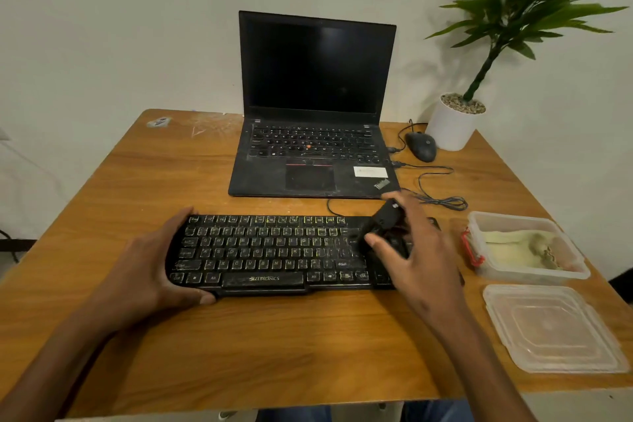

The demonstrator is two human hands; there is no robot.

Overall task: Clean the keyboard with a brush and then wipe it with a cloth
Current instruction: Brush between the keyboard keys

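One dusty black plastic keyboard (274,252) lies on the bench (239,346); left hand (150,267) grips its end, right hand (411,250) holds one black brush (380,221). Right of the keyboard, one clear plastic tub (579,264) holds one yellow cloth (513,247).

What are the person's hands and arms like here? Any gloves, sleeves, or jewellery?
Both arms are bare from the lower edge of the picture up to the wrists, with no sleeves in sight. The left hand and right hand wear no gloves, and no rings, watch or bracelets show. The right hand looks slightly blurred.
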